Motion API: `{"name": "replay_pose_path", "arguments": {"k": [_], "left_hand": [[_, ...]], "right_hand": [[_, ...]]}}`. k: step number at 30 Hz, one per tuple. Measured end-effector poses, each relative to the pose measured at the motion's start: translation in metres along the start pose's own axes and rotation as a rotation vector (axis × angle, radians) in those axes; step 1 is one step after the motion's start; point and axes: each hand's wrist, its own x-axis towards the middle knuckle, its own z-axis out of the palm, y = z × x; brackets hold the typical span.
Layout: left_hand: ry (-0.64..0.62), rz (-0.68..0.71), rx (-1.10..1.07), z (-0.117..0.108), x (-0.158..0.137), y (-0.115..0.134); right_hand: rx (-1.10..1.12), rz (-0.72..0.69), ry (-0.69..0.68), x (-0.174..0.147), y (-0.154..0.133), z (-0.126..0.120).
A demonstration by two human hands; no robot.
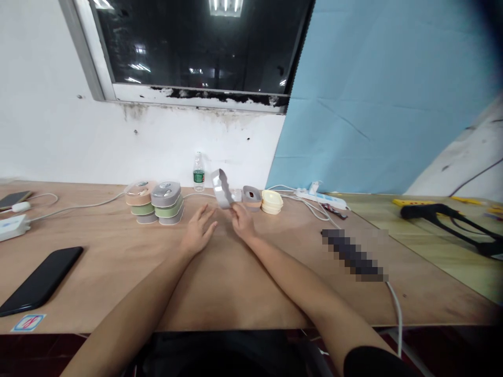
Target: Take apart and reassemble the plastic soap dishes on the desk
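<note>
My right hand [243, 222] pinches the lower edge of a grey plastic ring-shaped piece [222, 188], tilted up off the table, its inner edge wavy. My left hand [198, 229] is just left of it, fingers spread and holding nothing. Left of that hand stand two stacks of small rounded boxes: one stack [140, 198] with a peach top, the other [167, 196] with a grey top, both with green layers. Beyond my right hand are a grey-brown piece [251, 196] with a dark spot inside and a stack of cream-yellow pieces [271, 201].
A plastic bottle [198, 173] stands by the wall. A black phone [43, 277] lies at the left front, near a white adapter [14, 227]. A power strip [322, 198] with cables is at the back right, a blurred-out dark object [353, 254] nearer. A black frame [451, 225] lies far right.
</note>
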Motion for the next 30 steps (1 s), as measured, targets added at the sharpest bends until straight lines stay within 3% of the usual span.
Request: {"name": "replay_pose_path", "arguments": {"k": [5, 11, 17, 23, 30], "left_hand": [[0.272, 0.031, 0.195, -0.017, 0.007, -0.019], [0.508, -0.122, 0.438, -0.052, 0.015, -0.036], [0.485, -0.265, 0.506, -0.062, 0.012, -0.056], [0.416, -0.267, 0.504, -0.063, 0.011, -0.067], [0.514, -0.265, 0.444, -0.064, 0.013, -0.067]], "right_hand": [[-0.079, 0.136, 0.245, 0.006, 0.054, -0.026], [-0.181, 0.208, 0.277, 0.002, 0.096, -0.041], [-0.195, 0.226, 0.206, 0.001, 0.103, -0.033], [-0.241, 0.233, 0.183, 0.001, 0.099, -0.032], [-0.296, 0.218, 0.151, 0.001, 0.098, -0.030]]}}
